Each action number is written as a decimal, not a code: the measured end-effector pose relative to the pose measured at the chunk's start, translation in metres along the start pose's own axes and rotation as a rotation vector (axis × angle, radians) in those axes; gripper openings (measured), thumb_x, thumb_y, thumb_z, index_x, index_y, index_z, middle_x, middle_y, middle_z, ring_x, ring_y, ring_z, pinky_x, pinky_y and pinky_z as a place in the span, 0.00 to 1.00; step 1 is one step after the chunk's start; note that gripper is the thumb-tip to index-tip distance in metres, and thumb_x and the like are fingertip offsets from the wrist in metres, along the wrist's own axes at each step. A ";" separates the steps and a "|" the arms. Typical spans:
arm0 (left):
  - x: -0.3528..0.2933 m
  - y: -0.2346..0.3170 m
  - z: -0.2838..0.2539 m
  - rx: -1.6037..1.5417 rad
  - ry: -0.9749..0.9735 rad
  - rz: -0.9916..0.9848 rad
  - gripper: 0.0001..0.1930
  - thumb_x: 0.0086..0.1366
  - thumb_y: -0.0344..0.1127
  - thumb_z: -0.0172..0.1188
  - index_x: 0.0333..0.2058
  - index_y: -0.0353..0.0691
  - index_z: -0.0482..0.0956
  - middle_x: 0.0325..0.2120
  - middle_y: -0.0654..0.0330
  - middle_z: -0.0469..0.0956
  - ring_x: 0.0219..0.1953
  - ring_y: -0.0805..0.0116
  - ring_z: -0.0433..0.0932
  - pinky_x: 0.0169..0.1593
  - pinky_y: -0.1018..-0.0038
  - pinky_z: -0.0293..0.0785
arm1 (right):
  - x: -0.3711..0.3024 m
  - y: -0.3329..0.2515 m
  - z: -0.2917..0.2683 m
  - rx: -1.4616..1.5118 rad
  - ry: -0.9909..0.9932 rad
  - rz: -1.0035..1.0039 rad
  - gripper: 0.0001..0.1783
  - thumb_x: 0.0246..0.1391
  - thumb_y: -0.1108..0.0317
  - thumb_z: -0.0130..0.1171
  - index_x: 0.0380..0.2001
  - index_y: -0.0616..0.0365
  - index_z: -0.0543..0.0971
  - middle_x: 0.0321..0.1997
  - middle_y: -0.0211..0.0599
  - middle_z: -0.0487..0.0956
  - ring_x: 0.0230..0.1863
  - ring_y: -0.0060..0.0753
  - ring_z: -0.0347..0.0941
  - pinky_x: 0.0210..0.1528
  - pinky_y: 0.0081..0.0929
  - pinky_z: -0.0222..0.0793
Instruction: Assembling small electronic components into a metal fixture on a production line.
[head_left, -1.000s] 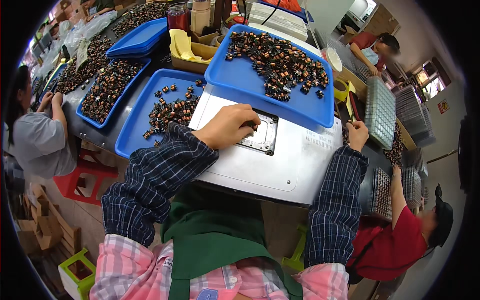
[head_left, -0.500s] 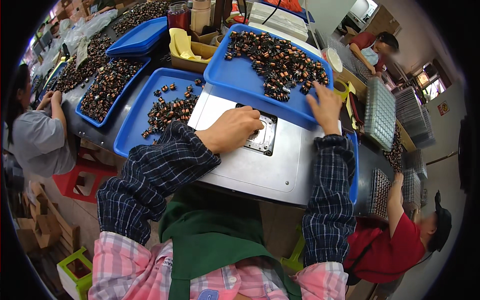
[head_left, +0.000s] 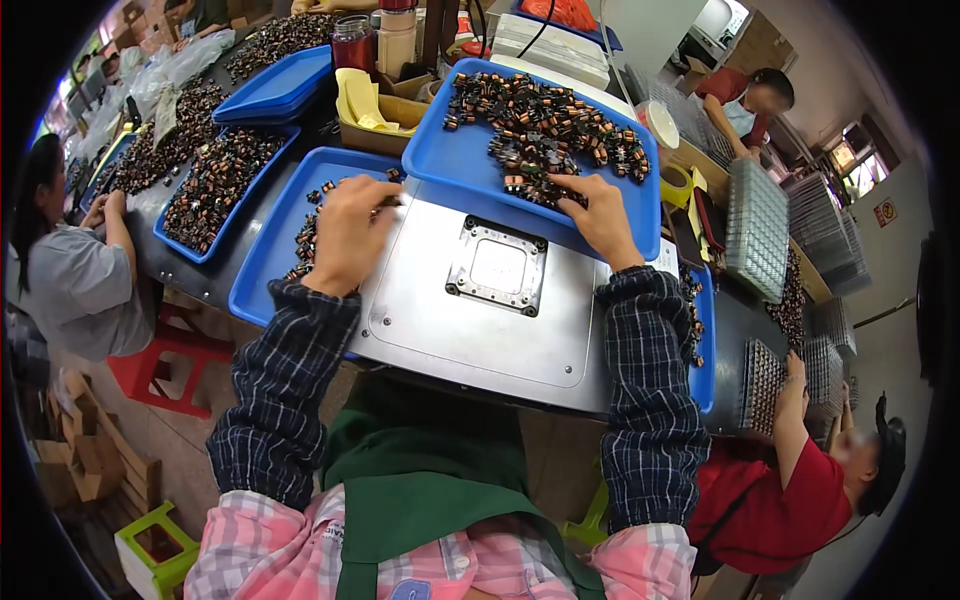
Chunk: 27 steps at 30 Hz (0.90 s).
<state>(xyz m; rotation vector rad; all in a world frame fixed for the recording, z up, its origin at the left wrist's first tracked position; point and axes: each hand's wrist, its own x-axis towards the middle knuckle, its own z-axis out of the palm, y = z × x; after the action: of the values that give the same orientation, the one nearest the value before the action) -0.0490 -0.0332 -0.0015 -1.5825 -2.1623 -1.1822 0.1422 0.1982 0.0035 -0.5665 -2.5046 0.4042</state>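
Note:
My left hand (head_left: 348, 232), slightly smeared by motion, is over the right side of the lower blue tray (head_left: 262, 262). Its fingers close on a small dark coil part (head_left: 384, 205) at the fingertips. My right hand (head_left: 606, 222) reaches over the near rim of the upper blue tray (head_left: 440, 150), thumb and forefinger pinched at a copper-wound coil (head_left: 548, 190) by the edge of the pile. Between my hands, a square metal fixture (head_left: 497, 265) with a pale lit centre is set in the silver machine top (head_left: 420, 325); no part lies on it.
Left stand another coil-filled blue tray (head_left: 215, 190) and stacked blue trays (head_left: 280, 85). A cardboard box with yellow paper (head_left: 365, 100) is behind. At right are yellow tape (head_left: 677, 185), clear blister trays (head_left: 757, 230) and a blue tray of coils (head_left: 703, 345). Co-workers sit on both sides.
My left hand has moved left from the fixture to over the lower tray, uncovering the fixture. My right hand has shifted left along the upper tray to the near edge of the coil pile.

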 end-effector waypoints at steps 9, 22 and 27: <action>0.051 0.015 0.049 -0.139 -0.160 0.198 0.24 0.52 0.39 0.60 0.48 0.43 0.69 0.48 0.52 0.65 0.50 0.57 0.64 0.51 0.69 0.61 | -0.001 -0.005 0.012 0.191 0.068 0.030 0.19 0.39 0.73 0.61 0.39 0.57 0.76 0.32 0.40 0.77 0.30 0.33 0.73 0.35 0.23 0.67; 0.052 0.016 0.065 0.016 -0.183 0.098 0.14 0.53 0.46 0.57 0.32 0.42 0.78 0.29 0.62 0.74 0.37 0.65 0.69 0.45 0.70 0.58 | -0.015 -0.001 -0.009 0.530 0.225 0.284 0.10 0.40 0.75 0.61 0.30 0.62 0.75 0.24 0.27 0.74 0.23 0.15 0.67 0.26 0.11 0.65; 0.056 0.020 0.074 0.083 -0.094 0.041 0.13 0.52 0.46 0.57 0.32 0.46 0.79 0.31 0.64 0.73 0.39 0.66 0.68 0.47 0.69 0.56 | -0.020 -0.029 -0.009 0.584 0.011 0.218 0.12 0.39 0.76 0.61 0.32 0.63 0.76 0.24 0.28 0.74 0.23 0.15 0.69 0.26 0.11 0.64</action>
<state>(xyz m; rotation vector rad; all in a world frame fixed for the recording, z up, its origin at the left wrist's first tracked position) -0.0334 0.0600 -0.0077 -1.6702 -2.1947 -1.0117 0.1532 0.1652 0.0135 -0.5922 -2.1630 1.1569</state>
